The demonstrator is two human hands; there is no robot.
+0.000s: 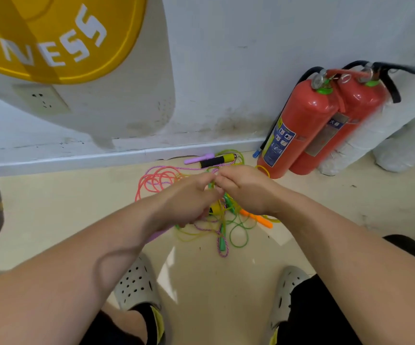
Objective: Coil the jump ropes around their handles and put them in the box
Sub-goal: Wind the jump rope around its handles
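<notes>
Several jump ropes lie tangled on the floor by the wall: a pink rope [156,179], a green rope [238,235], and a purple braided rope [220,245]. A yellow and black handle [217,160] and a purple handle [199,159] lie near the skirting. An orange handle [258,217] and a green handle [222,242] lie under my hands. My left hand [189,197] and my right hand [241,188] meet above the tangle, both pinching the purple braided rope between fingertips. A purple handle [155,236] shows under my left wrist. No box is in view.
Two red fire extinguishers [308,125] lean against the wall at the right, beside white wrapped rolls [400,145]. A white column with a yellow sign [52,41] stands at the left. My two feet in grey perforated clogs [136,285] are near the bottom.
</notes>
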